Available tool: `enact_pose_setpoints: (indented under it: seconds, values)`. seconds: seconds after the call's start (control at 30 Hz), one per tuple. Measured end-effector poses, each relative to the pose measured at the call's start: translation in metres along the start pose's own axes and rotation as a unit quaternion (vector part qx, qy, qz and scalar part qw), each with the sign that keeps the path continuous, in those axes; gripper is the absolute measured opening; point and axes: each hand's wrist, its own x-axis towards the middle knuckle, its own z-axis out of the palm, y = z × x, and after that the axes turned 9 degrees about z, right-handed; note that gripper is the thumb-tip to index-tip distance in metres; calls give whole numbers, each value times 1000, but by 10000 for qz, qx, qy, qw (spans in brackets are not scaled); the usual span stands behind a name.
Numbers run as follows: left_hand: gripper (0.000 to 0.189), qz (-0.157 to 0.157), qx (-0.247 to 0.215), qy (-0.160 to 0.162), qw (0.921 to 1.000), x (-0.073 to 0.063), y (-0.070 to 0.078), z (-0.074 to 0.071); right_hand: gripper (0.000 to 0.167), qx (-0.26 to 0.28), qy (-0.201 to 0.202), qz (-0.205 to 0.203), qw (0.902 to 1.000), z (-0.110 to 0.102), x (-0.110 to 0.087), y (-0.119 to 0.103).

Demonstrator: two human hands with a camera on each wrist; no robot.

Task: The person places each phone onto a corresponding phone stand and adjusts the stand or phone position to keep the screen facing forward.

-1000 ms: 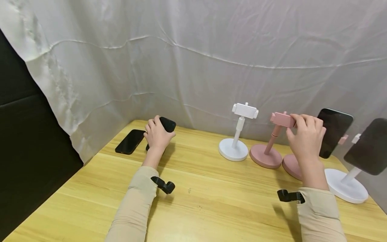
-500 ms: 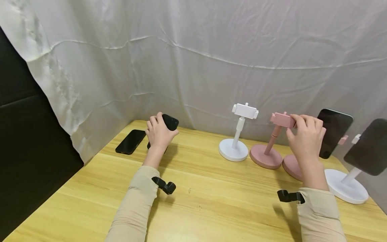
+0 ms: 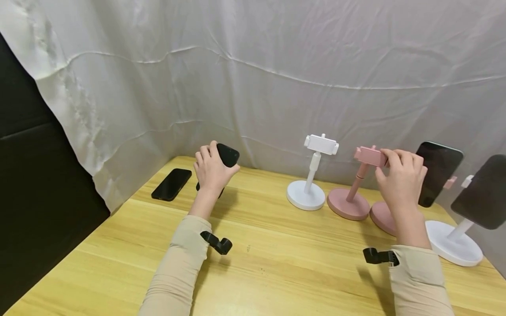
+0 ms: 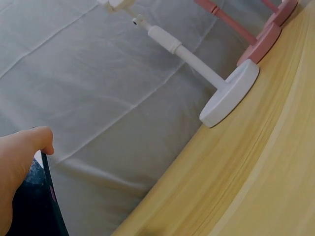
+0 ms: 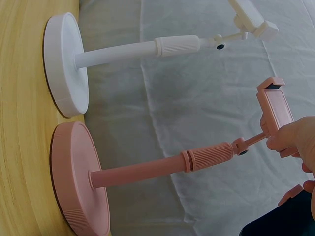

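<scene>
My left hand (image 3: 211, 170) grips a black smartphone (image 3: 228, 155) by its long edges, tilted over the back left of the table. In the left wrist view the thumb lies along the edge of this phone (image 4: 34, 204). A second black smartphone (image 3: 171, 184) lies flat just left of that hand. My right hand (image 3: 402, 177) pinches the right end of the clamp on a pink phone stand (image 3: 370, 156). In the right wrist view, thumb and fingers are at the end of this pink clamp (image 5: 276, 107), which holds no phone. The stand's round base (image 3: 348, 203) sits on the table.
A white phone stand (image 3: 306, 195) with a bare clamp stands left of the pink one. To the right, another pink stand (image 3: 382, 217) bears a phone (image 3: 439, 169), and a white stand (image 3: 454, 243) bears another phone (image 3: 480, 193). A grey curtain (image 3: 269, 79) hangs behind the table.
My left hand has risen and shifted slightly right and away with the smartphone. The right hand stays on the pink clamp.
</scene>
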Motion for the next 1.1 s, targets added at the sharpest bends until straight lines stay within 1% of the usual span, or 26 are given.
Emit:
enact_pose_setpoints:
  seconds: [0.2, 0.4, 0.57, 0.77, 0.97, 1.1]
  values:
    - [90, 219, 17, 243, 9995, 2, 5, -5, 36, 57, 48, -73, 9999, 1, 0, -2]
    - [90, 364, 40, 358, 9987, 2, 14, -11, 35, 65, -20, -42, 10000, 2, 1, -4]
    - [89, 523, 2, 416, 9978, 3, 25, -15, 36, 17, -68, 51, 10000, 0, 2, -3]
    - [91, 622, -1, 470, 9970, 4, 41, -19, 36, -5, -103, 118, 9999, -2, 0, 2]
    - [90, 735, 66, 461, 9962, 2, 50, -21, 35, 71, -6, 3, 10000, -2, -1, 2]
    - [86, 827, 20, 494, 9953, 0, 55, -22, 36, 41, -32, -26, 10000, -2, 1, 1]
